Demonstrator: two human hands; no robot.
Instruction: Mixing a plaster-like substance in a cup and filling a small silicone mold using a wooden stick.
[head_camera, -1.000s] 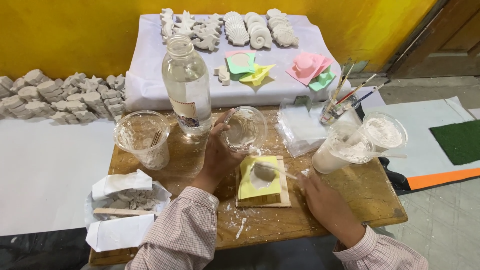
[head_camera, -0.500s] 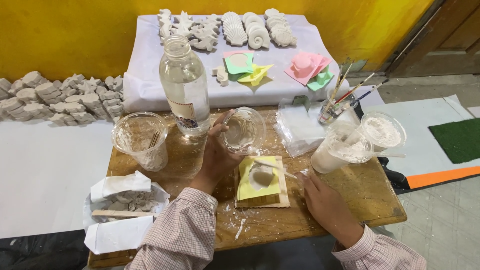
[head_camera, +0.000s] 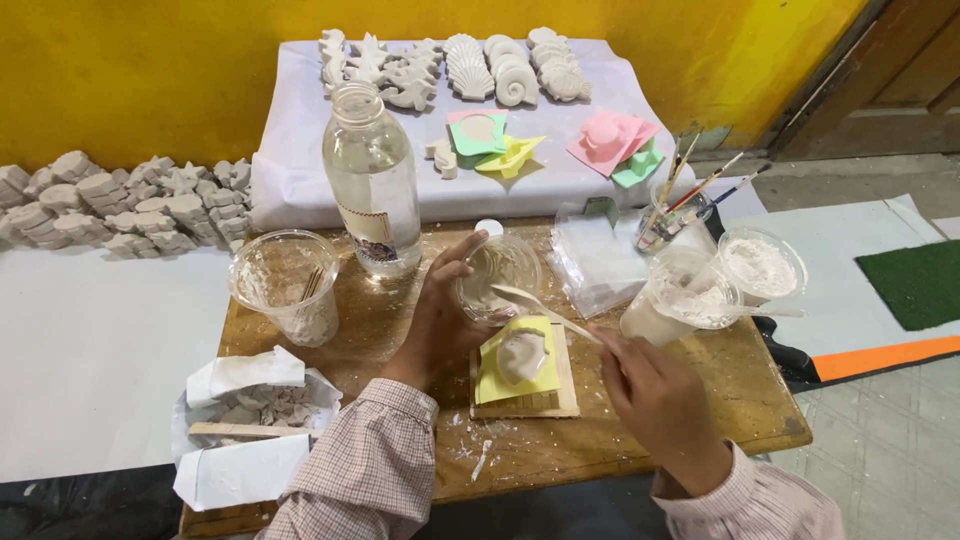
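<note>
A person's two hands work over a low wooden table (head_camera: 690, 420) dusted with white powder. Nearest, the right hand (head_camera: 655, 395) pinches a white plastic spoon (head_camera: 545, 308), fingers closed round its handle, the bowl end reaching over a clear plastic cup (head_camera: 497, 275). The left hand (head_camera: 440, 320) wraps that cup from the side, thumb and fingers curled on its wall; the cup is tilted and smeared inside with pale grey-white paste. Just below it, between the hands, a yellow mould (head_camera: 515, 360) filled with grey paste sits on a small wooden block (head_camera: 565, 385). To the left lies crumpled white paper (head_camera: 245, 420) holding plaster scraps, and a second smeared cup (head_camera: 283, 285). Behind stands a clear glass bottle (head_camera: 373, 185); to the right, two cups of white powder (head_camera: 725, 280). Farthest, white shell-shaped casts (head_camera: 480, 65) lie on a cloth.
</note>
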